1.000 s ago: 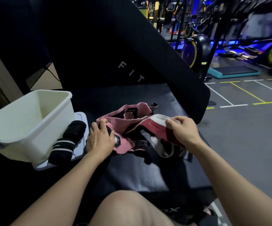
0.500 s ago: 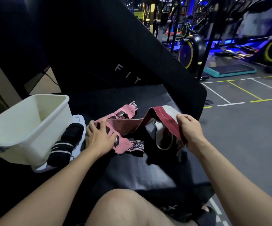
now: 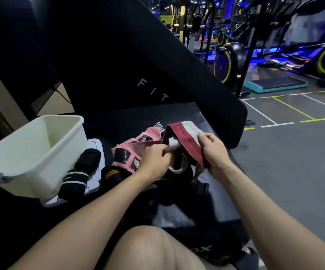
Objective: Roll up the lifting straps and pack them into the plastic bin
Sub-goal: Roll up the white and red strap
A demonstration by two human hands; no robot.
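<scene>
A red and white lifting strap arches above the black bench pad. My right hand grips its red band near the top. My left hand pinches the strap's white end just left of the arch. Pink wrist straps lie in a heap under and behind my left hand. A rolled black strap with white stripes lies beside the cream plastic bin at the left; the part of the bin's inside that I see holds nothing.
The bin stands on its white lid on the black bench pad. A black upright pad rises behind. My bare knee is at the bottom. Grey gym floor and exercise bikes lie to the right.
My left hand left the pink straps and moved right to pinch the white end of the red strap. My right hand has shifted along the red band.
</scene>
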